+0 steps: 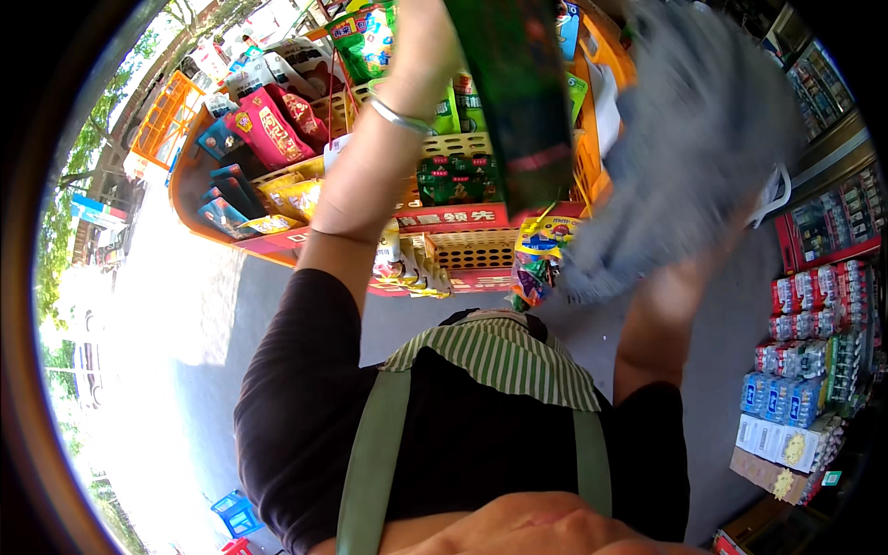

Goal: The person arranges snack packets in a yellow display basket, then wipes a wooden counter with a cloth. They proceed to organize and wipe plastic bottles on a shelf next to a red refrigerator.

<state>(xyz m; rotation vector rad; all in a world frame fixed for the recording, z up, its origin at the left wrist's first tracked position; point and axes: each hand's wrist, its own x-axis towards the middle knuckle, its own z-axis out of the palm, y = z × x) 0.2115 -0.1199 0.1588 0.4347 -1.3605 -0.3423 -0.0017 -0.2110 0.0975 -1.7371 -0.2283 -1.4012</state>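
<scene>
My left hand (427, 28) reaches up at the top edge, blurred, with its fingers cut off by the frame; a metal bangle (399, 116) is on that wrist. Beside it hangs a dark green package (517, 104), blurred; whether the hand holds it cannot be told. A grey cloth (680, 146), blurred by motion, covers my right hand at the upper right. Behind them stands an orange display rack (182, 187) with snack bags, among them a red bag (270, 128), a green bag (361, 45) and yellow bags (295, 198).
Below the rack's upper tier hang more snack packets (416, 270) and a colourful candy bag (544, 250). Stacked packs of bottled drinks (780, 395) and cartons (777, 440) stand at the right. An orange crate (166, 118) is at the upper left, a blue plastic stool (237, 513) at the lower left.
</scene>
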